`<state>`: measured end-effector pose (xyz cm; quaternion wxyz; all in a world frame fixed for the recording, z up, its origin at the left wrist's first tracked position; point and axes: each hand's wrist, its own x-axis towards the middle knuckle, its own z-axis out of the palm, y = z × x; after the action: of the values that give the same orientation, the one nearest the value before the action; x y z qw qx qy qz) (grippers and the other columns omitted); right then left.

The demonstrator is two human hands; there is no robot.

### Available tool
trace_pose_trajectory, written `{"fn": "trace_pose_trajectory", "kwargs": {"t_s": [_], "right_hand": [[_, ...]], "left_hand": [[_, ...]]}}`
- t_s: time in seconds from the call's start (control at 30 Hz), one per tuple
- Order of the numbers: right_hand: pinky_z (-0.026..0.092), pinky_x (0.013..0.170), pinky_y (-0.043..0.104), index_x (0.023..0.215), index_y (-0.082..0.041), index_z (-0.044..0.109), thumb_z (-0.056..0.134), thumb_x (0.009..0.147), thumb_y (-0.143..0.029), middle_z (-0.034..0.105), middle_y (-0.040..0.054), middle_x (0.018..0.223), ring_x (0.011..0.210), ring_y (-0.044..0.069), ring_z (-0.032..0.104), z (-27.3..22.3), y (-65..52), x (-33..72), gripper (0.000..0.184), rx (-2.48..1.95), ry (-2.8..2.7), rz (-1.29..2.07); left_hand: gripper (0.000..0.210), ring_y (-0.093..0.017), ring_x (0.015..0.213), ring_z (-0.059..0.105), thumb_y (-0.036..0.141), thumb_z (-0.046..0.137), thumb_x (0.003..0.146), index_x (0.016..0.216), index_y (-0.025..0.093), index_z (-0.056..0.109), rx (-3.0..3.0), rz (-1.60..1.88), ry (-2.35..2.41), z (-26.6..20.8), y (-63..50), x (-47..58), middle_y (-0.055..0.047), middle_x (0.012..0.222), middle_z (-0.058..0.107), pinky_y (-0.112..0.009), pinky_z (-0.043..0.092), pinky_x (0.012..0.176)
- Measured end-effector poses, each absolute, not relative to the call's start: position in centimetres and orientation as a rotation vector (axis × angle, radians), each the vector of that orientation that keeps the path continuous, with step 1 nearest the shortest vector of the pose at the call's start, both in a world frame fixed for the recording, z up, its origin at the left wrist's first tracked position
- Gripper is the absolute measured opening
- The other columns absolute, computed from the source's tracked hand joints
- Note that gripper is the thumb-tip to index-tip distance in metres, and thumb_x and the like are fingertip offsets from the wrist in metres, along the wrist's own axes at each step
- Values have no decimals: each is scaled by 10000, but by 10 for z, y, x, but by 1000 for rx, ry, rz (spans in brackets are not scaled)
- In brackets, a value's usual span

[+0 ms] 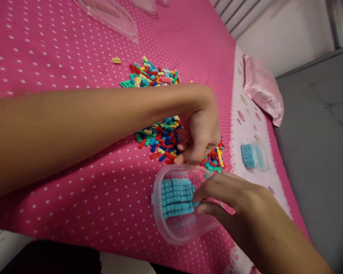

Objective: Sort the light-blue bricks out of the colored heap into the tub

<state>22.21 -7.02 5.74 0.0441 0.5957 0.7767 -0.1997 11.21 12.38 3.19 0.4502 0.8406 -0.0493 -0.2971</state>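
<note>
A clear plastic container (174, 238) holds rows of light blue toy bricks (177, 192), lined up side by side at its left. My right hand (225, 194) reaches over the container from the right, thumb and fingers pinched on a light blue brick (197, 204) at the end of the rows. Reaching across from the left, my left hand (201, 129) has its fingers bent down at the container's far rim, closed on it as far as I can see. Beneath that hand and forearm lies a pile of loose, mixed-colour bricks (165, 135), partly hidden.
A pink dotted cloth (103, 213) covers the surface. One yellow brick (116, 60) lies apart from the pile. Clear plastic bags (111, 17) lie at the far left. On the right are another container of blue bricks (253, 156), a pink pillow (263, 89) and a grey padded panel (317, 133).
</note>
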Motion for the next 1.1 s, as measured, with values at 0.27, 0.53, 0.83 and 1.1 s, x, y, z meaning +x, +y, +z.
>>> {"fn": "trace_pose_trajectory", "kwargs": {"t_s": [0.27,0.53,0.83,1.1], "right_hand": [[426,671,245,773,-238,651,696,801,-9,652,-40,785,729,136,623,51,-62,222,235,1564,2428,-514],[296,494,257,826,-241,546,740,827,-151,590,-52,703,552,127,521,54,-56,225,214,1259,2596,-180],[304,556,272,815,-233,533,568,963,-190,554,-33,707,590,139,497,51,-61,223,158,1328,2639,-302],[317,538,277,844,-232,596,572,974,-251,586,-29,707,596,138,531,55,-56,229,134,1220,2658,-363]], "left_hand": [[226,-129,649,565,301,763,586,672,93,775,2127,-736,-132,34,119,118,-92,774,762,-230,355,611],[131,-134,663,595,266,720,668,653,154,787,2170,-746,-162,34,119,121,-88,844,781,-199,370,505],[135,-156,678,610,272,722,611,657,163,785,2180,-747,-180,33,118,124,-83,826,775,-223,378,511],[115,-148,667,612,243,725,656,617,146,773,2178,-747,-171,36,116,121,-86,810,780,-225,390,521]]}}
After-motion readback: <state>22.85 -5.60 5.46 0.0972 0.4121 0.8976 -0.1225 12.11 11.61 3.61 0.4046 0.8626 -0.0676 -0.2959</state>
